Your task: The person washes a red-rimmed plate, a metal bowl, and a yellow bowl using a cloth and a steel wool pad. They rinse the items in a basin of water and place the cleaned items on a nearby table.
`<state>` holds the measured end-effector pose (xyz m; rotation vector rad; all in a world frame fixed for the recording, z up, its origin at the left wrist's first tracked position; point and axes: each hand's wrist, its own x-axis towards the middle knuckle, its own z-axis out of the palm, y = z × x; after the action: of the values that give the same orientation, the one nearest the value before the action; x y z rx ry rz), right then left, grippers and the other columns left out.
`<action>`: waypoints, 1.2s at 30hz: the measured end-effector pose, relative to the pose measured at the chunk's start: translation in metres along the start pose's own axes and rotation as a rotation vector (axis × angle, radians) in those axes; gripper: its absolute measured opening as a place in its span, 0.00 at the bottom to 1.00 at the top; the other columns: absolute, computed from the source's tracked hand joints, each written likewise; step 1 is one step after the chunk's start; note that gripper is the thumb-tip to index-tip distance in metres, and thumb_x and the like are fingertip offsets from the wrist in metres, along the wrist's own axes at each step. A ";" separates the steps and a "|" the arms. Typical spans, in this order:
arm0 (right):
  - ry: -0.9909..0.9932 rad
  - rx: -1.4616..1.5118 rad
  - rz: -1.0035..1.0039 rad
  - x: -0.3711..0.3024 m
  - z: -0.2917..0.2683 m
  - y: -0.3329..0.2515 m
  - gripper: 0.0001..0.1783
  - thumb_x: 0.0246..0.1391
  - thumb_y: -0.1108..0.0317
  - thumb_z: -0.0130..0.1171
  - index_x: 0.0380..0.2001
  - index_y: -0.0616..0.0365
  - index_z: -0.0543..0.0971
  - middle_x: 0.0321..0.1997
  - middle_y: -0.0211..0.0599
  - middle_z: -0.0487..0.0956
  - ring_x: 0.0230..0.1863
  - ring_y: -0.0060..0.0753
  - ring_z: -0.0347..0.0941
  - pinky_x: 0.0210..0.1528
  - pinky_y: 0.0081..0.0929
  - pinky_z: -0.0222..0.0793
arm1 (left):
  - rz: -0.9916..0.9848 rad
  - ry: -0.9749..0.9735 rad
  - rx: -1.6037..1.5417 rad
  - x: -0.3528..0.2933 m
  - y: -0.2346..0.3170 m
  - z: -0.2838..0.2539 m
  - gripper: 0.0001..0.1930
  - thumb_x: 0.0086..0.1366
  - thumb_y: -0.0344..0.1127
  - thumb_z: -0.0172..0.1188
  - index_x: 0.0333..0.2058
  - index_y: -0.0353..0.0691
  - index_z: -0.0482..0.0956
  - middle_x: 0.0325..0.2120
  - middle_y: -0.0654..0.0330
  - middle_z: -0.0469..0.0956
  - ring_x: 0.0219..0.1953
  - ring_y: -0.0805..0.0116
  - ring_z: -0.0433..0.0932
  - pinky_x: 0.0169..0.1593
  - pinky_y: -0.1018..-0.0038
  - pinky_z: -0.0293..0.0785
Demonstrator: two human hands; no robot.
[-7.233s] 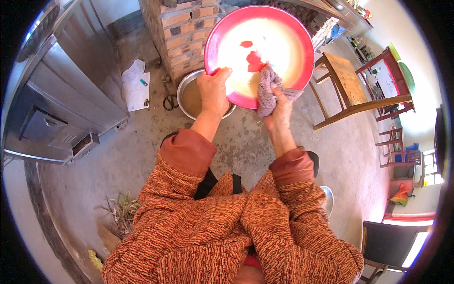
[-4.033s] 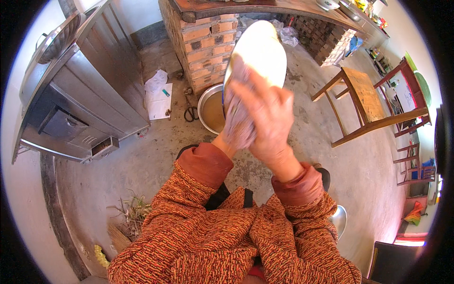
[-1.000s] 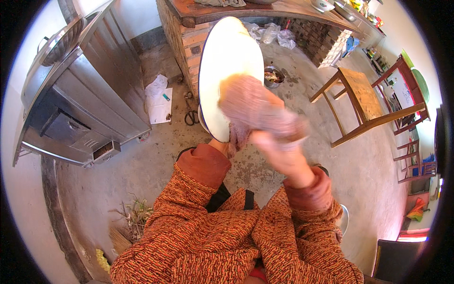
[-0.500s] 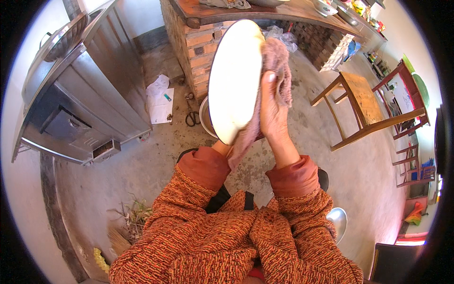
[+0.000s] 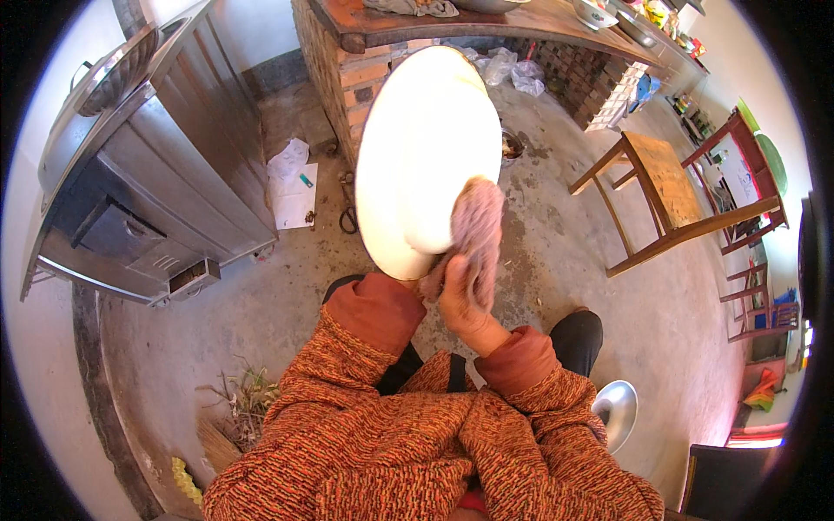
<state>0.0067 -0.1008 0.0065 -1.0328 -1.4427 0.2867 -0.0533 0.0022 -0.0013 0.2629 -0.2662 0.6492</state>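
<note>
A large white basin (image 5: 417, 139), seemingly enamel, is held up tilted in front of me, its pale surface glaring in the light. My left sleeve (image 5: 378, 304) runs in behind its lower edge; the left hand is hidden there, on the far side, bearing the basin. Against the basin's lower right part, my right hand (image 5: 465, 304) presses a bunched, fuzzy brownish-pink cloth (image 5: 478, 221). The right thumb lies over the cloth, and the other fingers are mostly covered by it.
To the left stands a grey metal cabinet (image 5: 182, 165). A brick counter with a wooden top (image 5: 391, 30) is ahead. On the right are a wooden stool (image 5: 665, 178) and a red-framed chair (image 5: 751, 165). A shiny metal lid or bowl (image 5: 617, 415) lies beside my right knee.
The basin has turned to show more of its broad face toward me. My right hand and the cloth have slid down from its upper right edge to its lower right part.
</note>
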 end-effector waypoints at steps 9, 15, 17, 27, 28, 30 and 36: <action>0.103 -0.555 -0.494 0.084 -0.020 -0.055 0.27 0.44 0.52 0.58 0.44 0.59 0.73 0.54 0.42 0.68 0.59 0.49 0.61 0.60 0.61 0.38 | -0.059 0.043 0.139 0.009 -0.008 0.001 0.16 0.62 0.40 0.56 0.42 0.35 0.71 0.33 0.63 0.76 0.26 0.81 0.73 0.29 0.83 0.72; 0.168 0.043 -0.196 0.140 -0.042 -0.076 0.21 0.58 0.62 0.49 0.51 0.62 0.68 0.51 0.42 0.71 0.55 0.35 0.64 0.60 0.36 0.51 | -0.108 0.142 0.442 0.025 -0.018 0.013 0.17 0.62 0.40 0.57 0.44 0.35 0.71 0.34 0.64 0.76 0.28 0.81 0.74 0.31 0.83 0.72; 0.125 0.062 -0.022 0.151 -0.054 -0.071 0.24 0.62 0.55 0.45 0.52 0.62 0.68 0.51 0.38 0.71 0.53 0.29 0.64 0.56 0.26 0.58 | -0.114 0.197 0.539 0.023 -0.019 0.013 0.17 0.62 0.40 0.58 0.44 0.35 0.71 0.34 0.64 0.77 0.29 0.81 0.74 0.31 0.84 0.73; 0.218 0.409 0.906 0.091 -0.053 0.002 0.36 0.57 0.41 0.43 0.52 0.65 0.69 0.44 0.43 0.75 0.44 0.34 0.71 0.47 0.29 0.67 | 0.028 0.331 0.633 0.018 -0.024 0.022 0.21 0.59 0.39 0.61 0.46 0.33 0.69 0.36 0.60 0.77 0.31 0.76 0.77 0.34 0.81 0.76; 0.207 0.449 0.929 0.083 -0.054 0.006 0.35 0.57 0.41 0.43 0.52 0.64 0.68 0.45 0.43 0.75 0.44 0.34 0.71 0.47 0.30 0.68 | 0.047 0.376 0.678 0.018 -0.020 0.034 0.21 0.58 0.38 0.63 0.46 0.32 0.69 0.37 0.57 0.77 0.31 0.73 0.77 0.33 0.78 0.77; 0.199 0.526 0.959 0.069 -0.057 0.012 0.34 0.57 0.42 0.42 0.52 0.63 0.68 0.45 0.43 0.75 0.44 0.35 0.72 0.46 0.32 0.68 | 0.114 0.438 0.697 0.022 -0.022 0.021 0.19 0.56 0.35 0.63 0.43 0.33 0.70 0.33 0.57 0.78 0.27 0.72 0.78 0.31 0.76 0.78; 0.266 0.874 0.995 0.047 -0.065 0.020 0.30 0.58 0.45 0.42 0.52 0.60 0.68 0.47 0.42 0.74 0.44 0.38 0.72 0.45 0.39 0.69 | 0.262 0.581 0.922 0.022 -0.016 -0.002 0.15 0.53 0.29 0.66 0.37 0.34 0.71 0.30 0.56 0.78 0.27 0.70 0.78 0.30 0.74 0.79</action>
<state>0.0814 -0.0812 0.0362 -0.9037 -0.3492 1.3043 -0.0259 0.0030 0.0020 0.9083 0.5932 1.0498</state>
